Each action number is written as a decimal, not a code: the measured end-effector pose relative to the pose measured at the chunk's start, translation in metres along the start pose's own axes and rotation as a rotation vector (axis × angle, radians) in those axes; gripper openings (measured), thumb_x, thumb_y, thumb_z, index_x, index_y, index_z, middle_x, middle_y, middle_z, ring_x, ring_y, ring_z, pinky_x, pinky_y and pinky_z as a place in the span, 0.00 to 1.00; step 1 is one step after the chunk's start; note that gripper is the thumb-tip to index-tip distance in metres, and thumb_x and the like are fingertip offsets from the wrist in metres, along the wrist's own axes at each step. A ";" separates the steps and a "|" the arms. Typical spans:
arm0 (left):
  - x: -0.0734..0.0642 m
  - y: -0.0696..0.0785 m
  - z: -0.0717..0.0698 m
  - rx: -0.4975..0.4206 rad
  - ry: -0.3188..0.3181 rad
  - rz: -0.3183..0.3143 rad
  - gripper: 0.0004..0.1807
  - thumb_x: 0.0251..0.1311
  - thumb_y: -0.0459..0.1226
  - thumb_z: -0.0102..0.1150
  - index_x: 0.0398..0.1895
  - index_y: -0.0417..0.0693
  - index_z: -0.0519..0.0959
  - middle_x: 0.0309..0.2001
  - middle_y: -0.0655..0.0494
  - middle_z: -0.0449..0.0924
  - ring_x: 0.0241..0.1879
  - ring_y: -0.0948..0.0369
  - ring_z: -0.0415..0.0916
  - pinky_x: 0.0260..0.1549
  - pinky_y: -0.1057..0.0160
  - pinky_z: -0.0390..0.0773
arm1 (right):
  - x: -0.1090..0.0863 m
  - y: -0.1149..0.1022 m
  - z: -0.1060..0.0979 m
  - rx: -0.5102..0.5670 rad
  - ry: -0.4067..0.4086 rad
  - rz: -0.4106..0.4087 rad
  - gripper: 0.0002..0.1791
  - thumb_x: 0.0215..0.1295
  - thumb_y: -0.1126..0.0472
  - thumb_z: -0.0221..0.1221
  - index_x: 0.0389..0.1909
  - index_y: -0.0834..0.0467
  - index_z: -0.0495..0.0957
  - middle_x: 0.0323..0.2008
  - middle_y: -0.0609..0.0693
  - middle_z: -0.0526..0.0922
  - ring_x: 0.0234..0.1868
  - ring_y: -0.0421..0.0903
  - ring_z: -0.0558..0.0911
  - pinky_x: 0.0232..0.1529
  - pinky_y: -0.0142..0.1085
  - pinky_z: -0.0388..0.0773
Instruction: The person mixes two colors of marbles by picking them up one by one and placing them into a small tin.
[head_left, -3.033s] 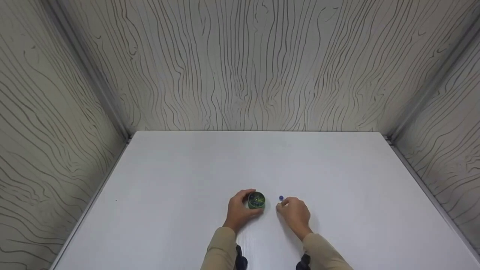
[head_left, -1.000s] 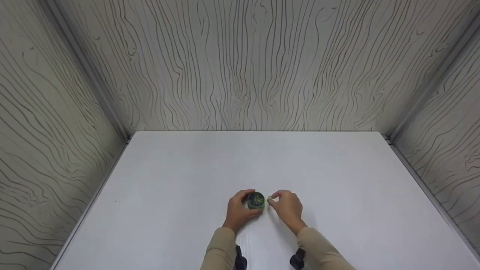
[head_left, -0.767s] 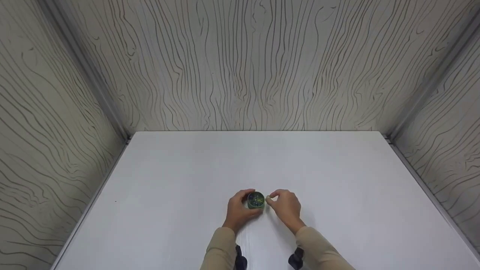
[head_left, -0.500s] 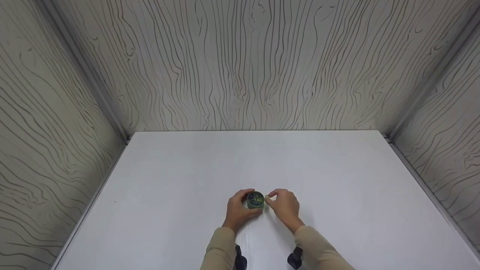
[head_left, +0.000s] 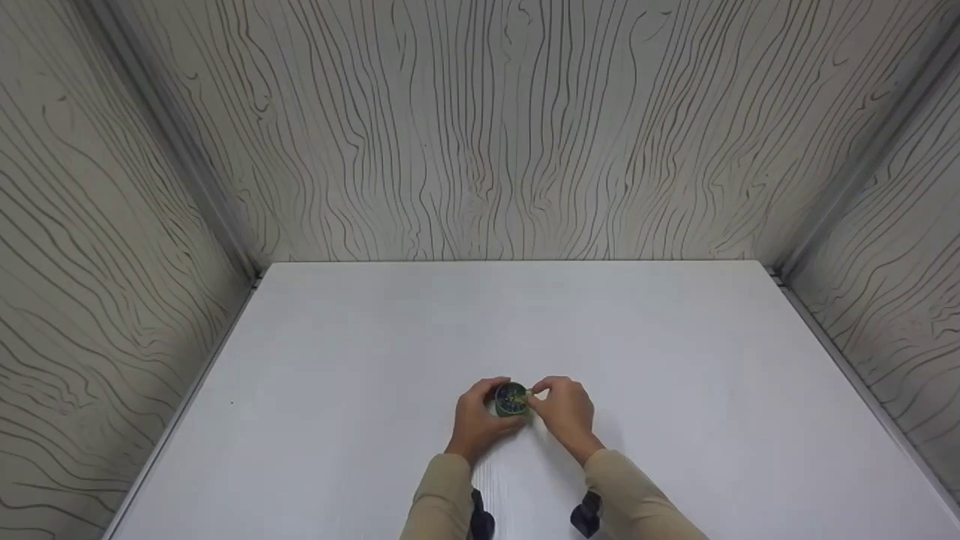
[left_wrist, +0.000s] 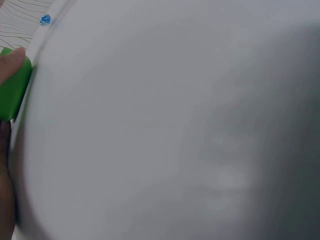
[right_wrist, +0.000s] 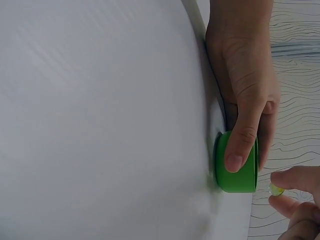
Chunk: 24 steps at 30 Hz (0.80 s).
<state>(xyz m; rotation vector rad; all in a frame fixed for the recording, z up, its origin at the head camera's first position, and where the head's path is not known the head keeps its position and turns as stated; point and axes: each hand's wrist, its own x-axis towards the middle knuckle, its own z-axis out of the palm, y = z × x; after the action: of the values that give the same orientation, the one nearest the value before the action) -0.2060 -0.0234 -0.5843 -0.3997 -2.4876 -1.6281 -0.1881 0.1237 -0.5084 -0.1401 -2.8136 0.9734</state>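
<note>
My left hand (head_left: 480, 420) curls round a small green cup (right_wrist: 244, 180) standing on the white table, its thumb along the near side. Through the cup's top, dark blue and yellowish pieces show in the head view. Just right of the rim is my right hand (head_left: 568, 414), with a clear marble with a yellow-green core (right_wrist: 276, 189) pinched between thumb and index finger. In the right wrist view the marble is beside the cup's mouth. The left wrist view shows a blue marble (left_wrist: 45, 19) beyond the cup; in the head view it is not visible, likely behind my right hand.
The white table (head_left: 360, 337) stretches out all round the hands. Wood-grain patterned panels (head_left: 480, 135) rise along its back and both sides. A tiny dark speck (head_left: 232, 403) lies on the left part of the table.
My right hand has moved left from beside the blue marble to the cup's rim, carrying the clear marble. The left hand and the cup have stayed in place.
</note>
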 end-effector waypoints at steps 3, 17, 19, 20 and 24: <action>0.000 -0.001 0.000 0.011 0.005 0.014 0.32 0.42 0.42 0.76 0.54 0.47 0.78 0.52 0.52 0.83 0.56 0.55 0.80 0.62 0.60 0.78 | 0.001 0.000 0.001 -0.006 -0.002 0.001 0.07 0.49 0.60 0.69 0.28 0.59 0.86 0.21 0.51 0.84 0.19 0.38 0.67 0.18 0.28 0.61; 0.001 -0.001 0.002 0.035 0.029 0.038 0.29 0.43 0.42 0.74 0.53 0.47 0.78 0.51 0.52 0.84 0.54 0.55 0.80 0.60 0.61 0.79 | -0.001 -0.006 0.009 -0.006 -0.023 0.013 0.07 0.49 0.60 0.69 0.27 0.60 0.86 0.25 0.52 0.86 0.21 0.39 0.68 0.19 0.29 0.63; 0.001 -0.001 0.002 0.040 0.028 0.033 0.29 0.44 0.42 0.74 0.52 0.47 0.78 0.51 0.53 0.84 0.54 0.56 0.81 0.60 0.61 0.79 | -0.001 -0.006 0.011 -0.005 -0.024 0.004 0.07 0.49 0.60 0.69 0.27 0.60 0.86 0.25 0.52 0.87 0.21 0.39 0.69 0.19 0.29 0.64; 0.001 -0.002 0.002 0.041 0.026 0.031 0.29 0.43 0.42 0.74 0.52 0.47 0.79 0.51 0.53 0.84 0.54 0.56 0.81 0.60 0.61 0.79 | -0.002 -0.006 0.013 -0.004 -0.024 0.000 0.07 0.49 0.60 0.70 0.27 0.59 0.86 0.25 0.52 0.87 0.21 0.39 0.69 0.19 0.29 0.64; 0.002 -0.002 0.001 0.039 0.025 0.026 0.30 0.42 0.43 0.75 0.52 0.47 0.79 0.50 0.53 0.84 0.54 0.56 0.81 0.60 0.62 0.79 | -0.003 -0.008 0.017 -0.004 -0.025 -0.006 0.06 0.48 0.60 0.70 0.26 0.59 0.86 0.27 0.52 0.87 0.24 0.40 0.76 0.22 0.32 0.71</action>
<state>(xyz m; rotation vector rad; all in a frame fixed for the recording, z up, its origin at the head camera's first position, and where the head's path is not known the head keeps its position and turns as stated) -0.2086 -0.0227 -0.5865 -0.4027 -2.4810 -1.5632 -0.1886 0.1069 -0.5174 -0.1214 -2.8371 0.9747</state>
